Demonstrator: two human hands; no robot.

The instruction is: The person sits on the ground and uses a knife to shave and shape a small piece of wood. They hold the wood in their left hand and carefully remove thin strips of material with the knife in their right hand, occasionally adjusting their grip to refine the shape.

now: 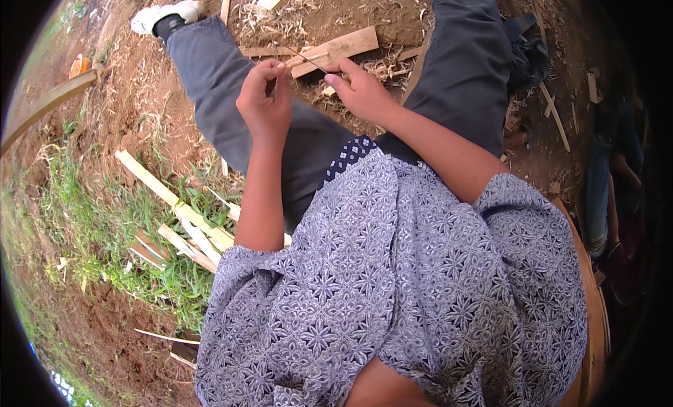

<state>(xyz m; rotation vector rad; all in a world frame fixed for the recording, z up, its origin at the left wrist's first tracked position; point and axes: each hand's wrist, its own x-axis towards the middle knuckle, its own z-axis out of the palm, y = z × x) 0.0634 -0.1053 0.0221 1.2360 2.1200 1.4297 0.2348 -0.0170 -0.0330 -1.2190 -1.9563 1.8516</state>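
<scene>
Above the bare ground [119, 330], btwn our spread legs in dk grey trousers [456, 77], we've both hands up close together. Our L hand [266, 95] has its fingers pinched on the end of a thin pale strip [315, 57], prob. wood. Our R hand [366, 95] has its fingers closed round the near end of a thin dk blade [298, 54], which slants up-L across the strip, tip near our L fingertips. Just past both hands a flat board [354, 44] lies on the ground, its L end behind the strip, w/ shavings [294, 21] scattered about. To our L, split wood pieces [158, 182] lie at the grass's [91, 218] R edge; by our R leg, a dk plastic bag [531, 62]; far R, another person's jeans [597, 197], partly shadowed
</scene>
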